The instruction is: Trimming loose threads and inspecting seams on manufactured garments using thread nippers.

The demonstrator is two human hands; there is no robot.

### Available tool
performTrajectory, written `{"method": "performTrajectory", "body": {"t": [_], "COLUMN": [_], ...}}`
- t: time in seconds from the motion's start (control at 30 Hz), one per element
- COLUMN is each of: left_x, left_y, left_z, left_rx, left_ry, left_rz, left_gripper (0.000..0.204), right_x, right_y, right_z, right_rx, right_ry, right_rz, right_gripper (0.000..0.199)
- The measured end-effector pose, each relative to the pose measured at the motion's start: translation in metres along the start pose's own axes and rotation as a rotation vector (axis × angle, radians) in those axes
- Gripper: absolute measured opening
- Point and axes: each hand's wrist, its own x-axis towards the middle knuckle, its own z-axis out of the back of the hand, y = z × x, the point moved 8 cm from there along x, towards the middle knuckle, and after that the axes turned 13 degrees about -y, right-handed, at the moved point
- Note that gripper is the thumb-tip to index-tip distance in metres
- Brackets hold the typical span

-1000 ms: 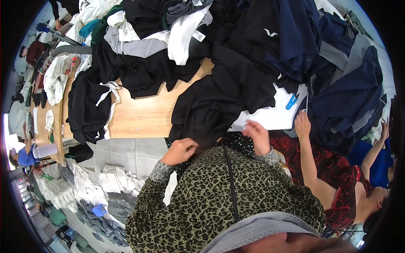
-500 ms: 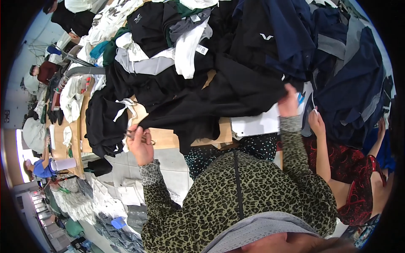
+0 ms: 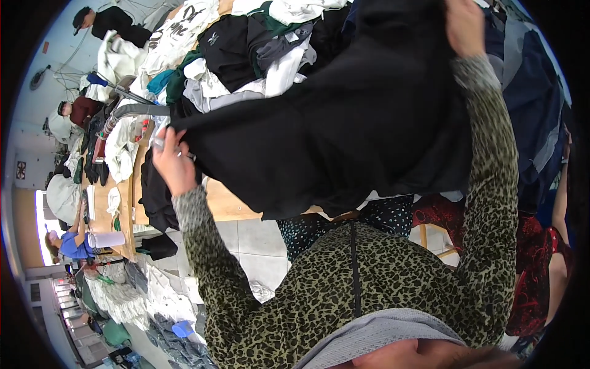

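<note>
A busy workroom with a tiled floor (image 3: 249, 240) spreads out below the left fingers (image 3: 163, 150), and a wooden worktop (image 3: 230, 200) shows bare just below and to the right of them. The black garment (image 3: 295, 141) is raised over the worktop, spanning from the left fingers to the right fingers (image 3: 461, 12). The left fingers pinch its corner; the right fingers appear to clutch its upper edge, though their tips run off at the top. A glint (image 3: 190, 156) at the left fingers is too blurred to identify; if it is a metal tool, it could snag the cloth. The left pinch takes in only a little fabric, so a hard pull from the right could tug that corner free. The loose lower hem hangs between the two sets of fingers, near the worktop's edge, and might catch there. A wide swing could also drag the white cloth (image 3: 289, 67) beyond the fingers, since the garment overlaps that heap, or brush the person in red (image 3: 531, 277) below the right fingers. The left forearm (image 3: 212, 237) slants up and outward, wrist fairly straight; the right forearm (image 3: 495, 132) reaches much farther forward, nearly upright in view, its hand higher than the left.
</note>
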Motion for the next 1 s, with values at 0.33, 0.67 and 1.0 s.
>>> {"method": "performTrajectory", "body": {"t": [0.33, 0.67, 1.0], "left_x": [-0.087, -0.268, -0.243], "left_y": [0.089, 0.157, 0.146], "left_z": [0.007, 0.02, 0.055], "left_rx": [1.013, 1.003, 1.141], "left_ry": [0.471, 0.976, 0.791], "left_rz": [-0.504, -0.167, -0.355], "left_gripper": [0.025, 0.027, 0.029], "right_x": [-0.186, -0.491, -0.458], "right_y": [-0.068, -0.075, -0.089], "right_z": [-0.048, 0.08, 0.079], "right_rx": [-0.31, -0.288, 0.13], "right_ry": [0.9, 0.881, 0.165], "right_rz": [-0.11, -1.636, -1.586], "right_gripper": [0.018, 0.033, 0.025]}}
